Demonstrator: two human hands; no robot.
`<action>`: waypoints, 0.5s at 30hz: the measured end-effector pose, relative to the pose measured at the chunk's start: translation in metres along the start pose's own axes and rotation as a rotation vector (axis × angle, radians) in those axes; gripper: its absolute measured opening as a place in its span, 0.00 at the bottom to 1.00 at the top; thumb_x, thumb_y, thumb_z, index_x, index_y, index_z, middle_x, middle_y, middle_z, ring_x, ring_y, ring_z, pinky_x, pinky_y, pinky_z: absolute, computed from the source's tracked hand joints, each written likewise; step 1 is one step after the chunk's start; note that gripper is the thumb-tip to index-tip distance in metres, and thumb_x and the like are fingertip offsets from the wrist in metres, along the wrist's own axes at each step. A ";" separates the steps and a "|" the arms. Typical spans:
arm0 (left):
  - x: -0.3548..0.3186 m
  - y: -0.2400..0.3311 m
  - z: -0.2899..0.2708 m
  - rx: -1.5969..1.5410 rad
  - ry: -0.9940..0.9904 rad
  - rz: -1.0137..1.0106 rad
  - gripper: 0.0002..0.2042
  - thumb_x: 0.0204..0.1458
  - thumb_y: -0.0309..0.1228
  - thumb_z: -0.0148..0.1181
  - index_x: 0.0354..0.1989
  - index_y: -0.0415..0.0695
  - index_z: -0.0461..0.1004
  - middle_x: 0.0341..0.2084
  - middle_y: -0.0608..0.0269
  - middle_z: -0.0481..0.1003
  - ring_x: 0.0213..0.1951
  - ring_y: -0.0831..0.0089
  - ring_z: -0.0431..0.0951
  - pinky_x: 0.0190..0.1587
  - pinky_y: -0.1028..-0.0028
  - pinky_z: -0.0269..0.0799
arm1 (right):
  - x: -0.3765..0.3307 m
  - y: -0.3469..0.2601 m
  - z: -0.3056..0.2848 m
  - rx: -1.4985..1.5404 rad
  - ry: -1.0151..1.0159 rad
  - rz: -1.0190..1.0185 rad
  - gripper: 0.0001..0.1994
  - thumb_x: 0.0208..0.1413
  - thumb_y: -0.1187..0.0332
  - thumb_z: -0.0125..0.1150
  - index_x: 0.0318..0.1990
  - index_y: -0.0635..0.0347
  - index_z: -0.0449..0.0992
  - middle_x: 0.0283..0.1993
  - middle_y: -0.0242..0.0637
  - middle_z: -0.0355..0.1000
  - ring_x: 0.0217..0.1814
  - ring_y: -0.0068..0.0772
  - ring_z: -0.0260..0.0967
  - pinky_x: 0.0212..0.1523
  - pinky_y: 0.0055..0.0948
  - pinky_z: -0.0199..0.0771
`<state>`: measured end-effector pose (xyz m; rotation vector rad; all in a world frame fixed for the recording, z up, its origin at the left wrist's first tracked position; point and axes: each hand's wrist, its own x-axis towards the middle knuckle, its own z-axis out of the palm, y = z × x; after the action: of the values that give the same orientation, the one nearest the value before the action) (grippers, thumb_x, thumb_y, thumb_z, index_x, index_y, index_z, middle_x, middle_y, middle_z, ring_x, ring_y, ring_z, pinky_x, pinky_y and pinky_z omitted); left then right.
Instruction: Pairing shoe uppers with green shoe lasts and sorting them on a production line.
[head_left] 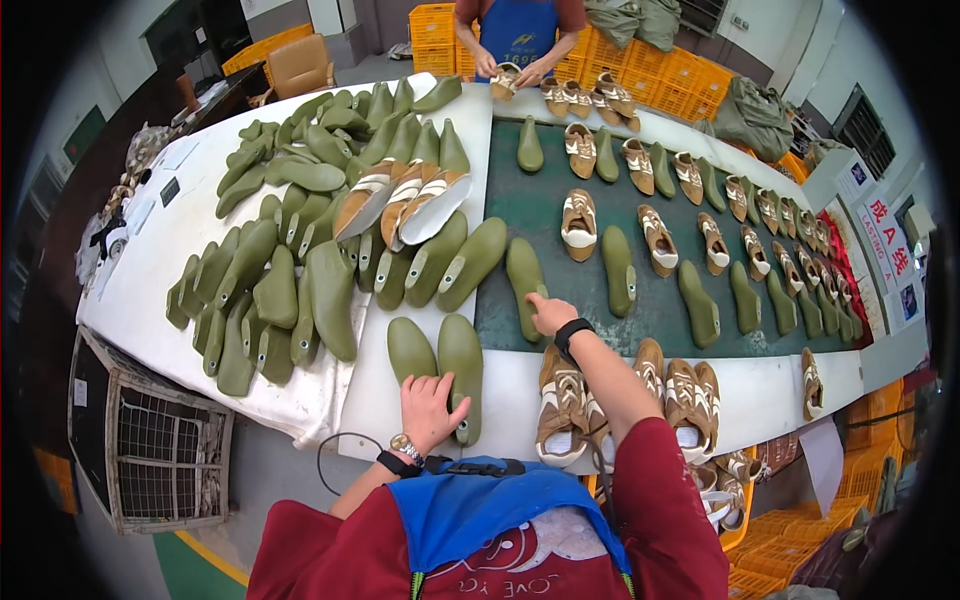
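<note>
My left hand (430, 408) lies over the heel ends of two olive-green shoe lasts at the table's near edge. Its fingers are spread, with the left last (410, 348) under the fingertips and the right last (460, 360) by the thumb. At the left edge of the dark green mat, my right hand (549, 313) grips the side of another green shoe last (521, 275), toe pointing away; the thumb is mostly hidden. Brown-and-white sneakers (562, 405) stand just below my right forearm. Several brown-and-white shoe uppers (415, 200) rest on the lasts beyond my left hand.
Many green lasts (245, 262) are heaped on the white-covered table at left. Rows of sneakers (657, 240) and lasts (698, 305) line the green mat (560, 325). Across the table, a person in a blue apron (518, 35) handles a shoe. Orange crates (432, 28) stand behind.
</note>
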<state>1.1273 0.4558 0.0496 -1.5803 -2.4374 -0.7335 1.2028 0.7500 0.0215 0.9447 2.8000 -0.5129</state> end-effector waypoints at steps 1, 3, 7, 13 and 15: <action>0.001 0.004 -0.002 0.005 -0.014 0.001 0.21 0.42 0.44 0.58 0.41 0.42 0.72 0.31 0.58 0.73 0.39 0.64 0.70 0.52 0.59 0.57 | 0.006 0.010 0.001 0.036 0.009 0.046 0.17 0.50 0.67 0.47 0.51 0.46 0.67 0.37 0.49 0.73 0.40 0.48 0.71 0.42 0.43 0.70; 0.002 0.006 -0.002 0.014 -0.010 0.015 0.22 0.41 0.44 0.58 0.41 0.42 0.72 0.30 0.58 0.73 0.38 0.64 0.70 0.51 0.59 0.57 | 0.013 0.014 0.009 0.064 0.047 0.023 0.17 0.51 0.69 0.47 0.50 0.47 0.68 0.37 0.49 0.73 0.40 0.48 0.71 0.42 0.43 0.70; 0.003 0.001 -0.001 0.005 -0.030 0.000 0.22 0.41 0.44 0.59 0.41 0.42 0.72 0.29 0.58 0.72 0.38 0.63 0.70 0.51 0.59 0.57 | 0.031 0.002 0.010 0.154 0.159 -0.025 0.16 0.51 0.72 0.47 0.47 0.49 0.70 0.37 0.50 0.72 0.41 0.49 0.71 0.43 0.43 0.70; 0.006 -0.003 -0.002 0.016 -0.037 0.001 0.22 0.41 0.43 0.59 0.41 0.41 0.71 0.30 0.57 0.72 0.38 0.62 0.69 0.52 0.58 0.57 | 0.032 -0.002 0.002 0.135 0.144 0.057 0.15 0.50 0.71 0.48 0.47 0.52 0.70 0.38 0.51 0.72 0.42 0.49 0.71 0.43 0.42 0.70; 0.006 -0.005 -0.001 0.009 -0.031 -0.007 0.21 0.41 0.43 0.59 0.41 0.41 0.71 0.30 0.57 0.72 0.39 0.62 0.69 0.52 0.58 0.56 | 0.019 -0.002 -0.004 0.152 0.103 0.067 0.16 0.50 0.70 0.49 0.48 0.52 0.70 0.38 0.51 0.72 0.42 0.48 0.71 0.43 0.42 0.71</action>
<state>1.1203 0.4590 0.0515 -1.5926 -2.4653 -0.7032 1.1866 0.7609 0.0216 1.1205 2.8407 -0.6958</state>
